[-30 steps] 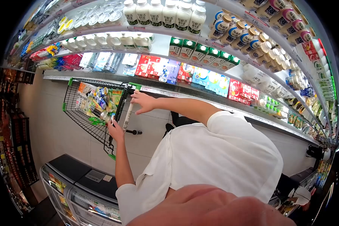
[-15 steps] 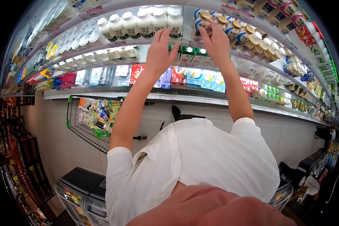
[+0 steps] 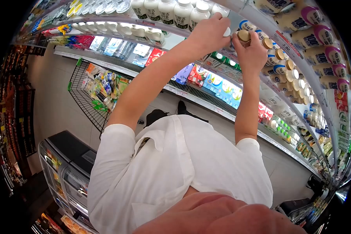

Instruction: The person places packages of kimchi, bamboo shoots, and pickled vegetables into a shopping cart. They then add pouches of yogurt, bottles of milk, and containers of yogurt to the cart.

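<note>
Both my hands are raised to the shelf of bottled dairy drinks. My left hand (image 3: 208, 35) curls round a white-capped bottle (image 3: 227, 32), whose body is mostly hidden behind the fingers and shelf edge. Beside it stands a row of white milk bottles (image 3: 182, 13) with dark print. My right hand (image 3: 249, 50) grips a gold-capped bottle (image 3: 243, 36) at the cap, thumb on one side and fingers on the other. More gold-capped bottles with blue-and-white labels (image 3: 275, 56) line the shelf to its right.
A wire shopping cart (image 3: 85, 93) with packaged goods stands to my left. Lower shelves carry cartons (image 3: 222, 87) and green-capped bottles. Behind me on the left is a black-topped display case (image 3: 64, 146). Large bottles with purple labels (image 3: 318, 37) fill the upper right shelf.
My view has turned and the shelf lies slanted now. My hands have come closer together, and both have closed on bottles they were reaching toward with fingers stretched out.
</note>
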Action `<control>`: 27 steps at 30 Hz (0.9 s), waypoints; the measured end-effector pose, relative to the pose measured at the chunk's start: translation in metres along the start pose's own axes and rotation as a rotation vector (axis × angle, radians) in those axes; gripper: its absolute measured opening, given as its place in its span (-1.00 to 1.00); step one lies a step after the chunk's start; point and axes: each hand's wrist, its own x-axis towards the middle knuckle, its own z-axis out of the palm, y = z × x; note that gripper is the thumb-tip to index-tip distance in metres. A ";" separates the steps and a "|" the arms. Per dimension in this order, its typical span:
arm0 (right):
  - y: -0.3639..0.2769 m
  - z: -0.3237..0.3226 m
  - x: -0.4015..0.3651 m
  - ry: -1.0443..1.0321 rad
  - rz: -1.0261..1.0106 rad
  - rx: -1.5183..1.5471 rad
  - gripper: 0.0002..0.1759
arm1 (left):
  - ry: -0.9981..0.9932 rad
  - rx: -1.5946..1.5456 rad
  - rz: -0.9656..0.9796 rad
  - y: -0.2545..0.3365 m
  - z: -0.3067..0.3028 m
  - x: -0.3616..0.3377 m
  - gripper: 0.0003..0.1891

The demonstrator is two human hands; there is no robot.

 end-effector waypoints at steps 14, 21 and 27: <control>-0.160 0.028 -0.085 -0.316 -0.288 0.533 -0.67 | 0.069 -0.120 -0.329 -0.018 -0.157 -0.211 -0.63; -0.293 0.172 -0.162 -0.778 -0.499 0.564 -0.58 | 0.123 -0.008 -0.887 -0.117 -0.195 -0.370 -0.65; -0.371 0.328 -0.248 -0.919 -0.727 0.462 -0.53 | 0.222 0.035 -1.144 -0.227 -0.198 -0.492 -0.67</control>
